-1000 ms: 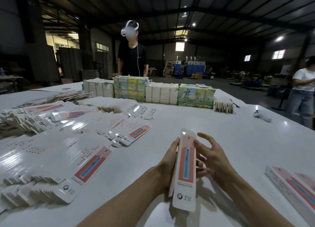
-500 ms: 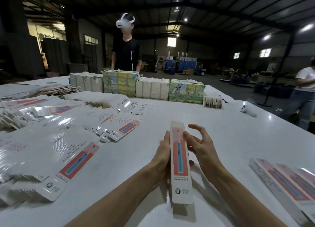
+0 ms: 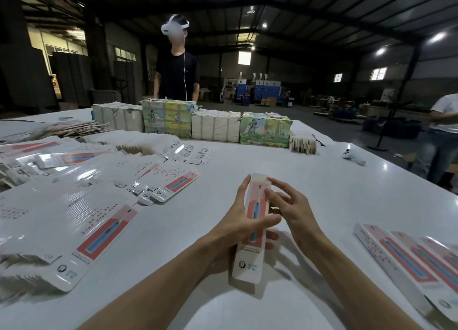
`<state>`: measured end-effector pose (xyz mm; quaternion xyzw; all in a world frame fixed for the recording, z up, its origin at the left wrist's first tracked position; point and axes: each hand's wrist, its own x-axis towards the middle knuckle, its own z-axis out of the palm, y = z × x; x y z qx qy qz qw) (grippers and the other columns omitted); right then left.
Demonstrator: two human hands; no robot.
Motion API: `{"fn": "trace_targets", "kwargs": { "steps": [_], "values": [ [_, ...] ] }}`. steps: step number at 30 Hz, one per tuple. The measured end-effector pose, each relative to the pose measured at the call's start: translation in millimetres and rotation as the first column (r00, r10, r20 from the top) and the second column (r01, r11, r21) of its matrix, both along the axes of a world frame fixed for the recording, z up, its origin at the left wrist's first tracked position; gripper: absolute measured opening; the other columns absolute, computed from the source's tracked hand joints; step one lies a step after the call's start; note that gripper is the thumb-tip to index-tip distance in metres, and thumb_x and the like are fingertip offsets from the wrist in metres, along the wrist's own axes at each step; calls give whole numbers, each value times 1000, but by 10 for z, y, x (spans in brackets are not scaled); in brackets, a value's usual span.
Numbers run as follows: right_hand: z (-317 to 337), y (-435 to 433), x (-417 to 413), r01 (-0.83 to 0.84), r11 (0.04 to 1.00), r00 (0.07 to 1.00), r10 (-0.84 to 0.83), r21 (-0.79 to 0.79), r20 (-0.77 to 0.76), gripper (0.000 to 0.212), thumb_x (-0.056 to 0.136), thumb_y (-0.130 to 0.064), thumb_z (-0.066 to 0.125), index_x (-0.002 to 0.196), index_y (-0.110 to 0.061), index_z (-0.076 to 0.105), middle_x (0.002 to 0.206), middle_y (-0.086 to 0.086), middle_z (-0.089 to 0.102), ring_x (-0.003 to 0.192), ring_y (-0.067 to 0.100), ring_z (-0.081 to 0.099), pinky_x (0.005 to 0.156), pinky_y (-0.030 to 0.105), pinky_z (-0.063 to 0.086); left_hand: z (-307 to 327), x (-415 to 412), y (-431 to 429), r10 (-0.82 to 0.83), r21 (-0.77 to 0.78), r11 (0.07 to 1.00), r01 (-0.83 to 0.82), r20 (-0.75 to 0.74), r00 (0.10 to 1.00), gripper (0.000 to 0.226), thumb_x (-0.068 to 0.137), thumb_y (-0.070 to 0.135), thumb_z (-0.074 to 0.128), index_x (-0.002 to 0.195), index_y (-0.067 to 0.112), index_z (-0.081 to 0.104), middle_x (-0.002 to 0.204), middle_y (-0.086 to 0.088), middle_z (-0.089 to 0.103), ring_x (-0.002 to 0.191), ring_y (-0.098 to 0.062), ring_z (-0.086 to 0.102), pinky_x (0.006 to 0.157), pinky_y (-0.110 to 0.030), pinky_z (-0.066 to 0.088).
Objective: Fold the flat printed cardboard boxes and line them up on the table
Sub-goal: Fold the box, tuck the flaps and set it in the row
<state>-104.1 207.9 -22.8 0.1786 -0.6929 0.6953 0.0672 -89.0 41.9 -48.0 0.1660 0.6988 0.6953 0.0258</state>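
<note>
A long narrow printed box (image 3: 250, 260), white with a pink panel and a blue toothbrush picture, stands tilted above the white table (image 3: 285, 181). My left hand (image 3: 238, 223) grips it from the left, thumb laid across its front. My right hand (image 3: 290, 205) touches its upper right edge with spread fingers. Piles of flat printed boxes (image 3: 74, 218) cover the table's left side. Folded boxes (image 3: 411, 267) lie side by side at the right edge.
Bundled packs of cartons (image 3: 213, 126) form a row across the far side of the table. A white controller (image 3: 353, 156) lies far right. A person with a headset (image 3: 177, 74) stands behind the bundles; another person (image 3: 443, 131) stands at the right.
My left thumb has come round onto the box's front, and my right fingers have moved up along its top right edge. The camera has tilted slightly upward.
</note>
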Motion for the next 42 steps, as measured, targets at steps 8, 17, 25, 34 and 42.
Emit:
{"fn": "trace_targets", "kwargs": {
  "steps": [8,17,25,34,42],
  "values": [
    [15,-4,-5,-72,986,997,71,148,15,22,103,-29,65,119,-15,71,101,10,78,97,39,71,80,37,59,37,-24,-56,46,-76,996,-41,66,997,93,74,20,87,138,49,26,111,-13,63,79,-23,79,64,-29,62],
    [-79,-39,-75,105,995,992,-104,-3,67,26,110,-37,51,132,-25,60,102,5,78,94,27,77,81,39,64,108,105,-33,5,-78,997,4,112,994,96,75,22,85,143,46,22,125,-16,63,92,-34,78,77,-37,65],
    [-81,80,-86,96,995,995,-96,6,-12,13,103,-15,64,112,-13,73,96,7,80,92,29,79,79,36,66,120,146,-65,-66,-181,980,79,75,995,87,85,15,86,143,43,27,120,-6,65,90,-20,77,75,-29,62],
    [21,107,-42,35,999,998,-33,35,-58,22,104,-3,54,103,-7,75,101,8,80,95,31,78,78,37,65,163,188,-78,-102,-156,980,122,129,986,90,83,16,82,144,47,24,123,-13,64,89,-34,78,78,-37,64],
    [59,147,-68,-8,996,974,27,-86,223,10,95,-13,74,89,-11,83,99,17,78,98,33,77,77,38,64,162,200,-89,-132,-171,973,157,151,980,88,86,10,80,138,51,22,125,-22,61,82,-34,77,80,-45,65]
  ]
}}
